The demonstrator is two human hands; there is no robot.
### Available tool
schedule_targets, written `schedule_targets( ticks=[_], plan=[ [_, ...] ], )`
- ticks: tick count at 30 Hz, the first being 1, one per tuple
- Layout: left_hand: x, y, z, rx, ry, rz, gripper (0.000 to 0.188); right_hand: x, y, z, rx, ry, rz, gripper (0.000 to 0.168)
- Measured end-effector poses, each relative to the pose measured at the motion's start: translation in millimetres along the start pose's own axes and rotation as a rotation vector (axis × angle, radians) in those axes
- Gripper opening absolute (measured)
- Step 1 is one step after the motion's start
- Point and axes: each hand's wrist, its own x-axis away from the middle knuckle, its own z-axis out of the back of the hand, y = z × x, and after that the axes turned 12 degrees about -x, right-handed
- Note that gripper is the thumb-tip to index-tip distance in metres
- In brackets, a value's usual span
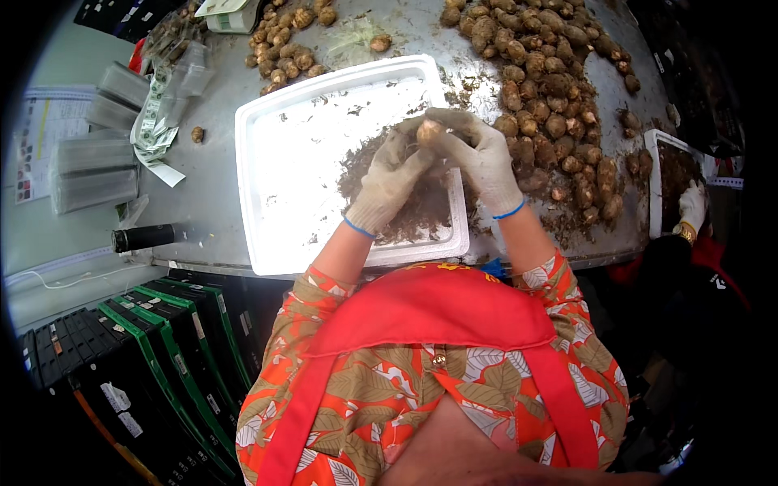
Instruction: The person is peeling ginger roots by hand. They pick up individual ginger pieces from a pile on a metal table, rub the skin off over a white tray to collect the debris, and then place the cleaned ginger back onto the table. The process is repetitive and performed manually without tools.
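A small taro corm [429, 132] is between my gloved hands, its pale pinkish side facing up. My left hand [389, 179], in a soiled white knit glove with a blue cuff edge, grips it from the left. From the other side, the thumb and fingers of my right hand [486, 157], gloved alike, close on it. Below the hands lies a white foam tray [285, 200], with dark brown fibrous scrapings [413, 222] heaped in its right part. My fingers partly hide the corm's underside.
A large taro pile [553, 91] covers the metal table [203, 219] at right; a smaller pile [285, 48] lies behind the tray. Plastic-wrapped stacks [94, 173], a label strip [149, 130] and a black cylinder [143, 237] are at left. A co-worker's gloved hand [691, 203] reaches into another foam tray [654, 188].
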Motion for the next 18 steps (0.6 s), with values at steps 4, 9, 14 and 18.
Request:
schedule_targets(
  ticks=[4,9,14,18],
  plan=[
    [4,3,-2,-0.096,0.056,-0.007,0.057,5,6,-9,0.128,0.082,0.296,0.025],
    [-2,7,-8,0.034,0.178,-0.065,0.056,14,3,-9,0.403,-0.081,0.449,0.011],
    [-2,17,4,-0.005,0.184,-0.146,0.055,12,0,24,0.62,-0.12,0.228,0.02],
    [-1,12,1,-0.139,0.179,-0.263,0.056,10,-11,-3,0.244,-0.009,0.272,0.023]
  ],
)
